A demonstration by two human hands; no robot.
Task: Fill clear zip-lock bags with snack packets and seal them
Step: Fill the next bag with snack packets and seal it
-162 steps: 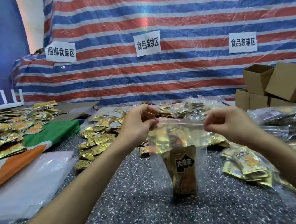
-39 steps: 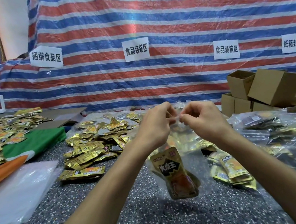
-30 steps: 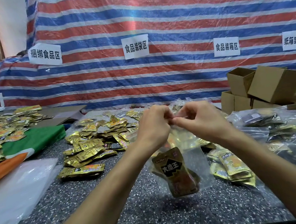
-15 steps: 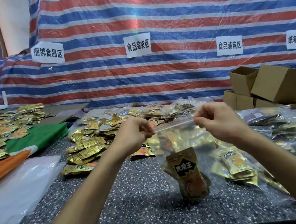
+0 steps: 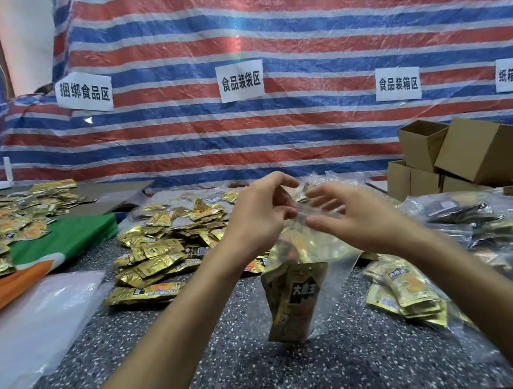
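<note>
A clear zip-lock bag (image 5: 337, 257) hangs upright over the speckled table (image 5: 243, 374), its bottom just touching the surface. Gold snack packets (image 5: 294, 302) with black labels stand inside it. My left hand (image 5: 260, 215) pinches the bag's top strip at its left end. My right hand (image 5: 355, 214) sits close beside it, thumb and fingertips on the same strip, the other fingers loosely spread. The strip between the two hands is partly hidden by my fingers, so I cannot tell whether the zip is closed.
Loose gold packets (image 5: 162, 243) lie heaped to the left of the bag. Filled clear bags (image 5: 405, 293) spread across the right side. A stack of empty clear bags (image 5: 25, 335) lies front left beside a green and orange cloth (image 5: 64, 240). Cardboard boxes (image 5: 477, 152) stand back right.
My hands were apart at the two ends of the bag's top; they have now come together, the right hand sliding left toward the left hand. The bag has shifted slightly.
</note>
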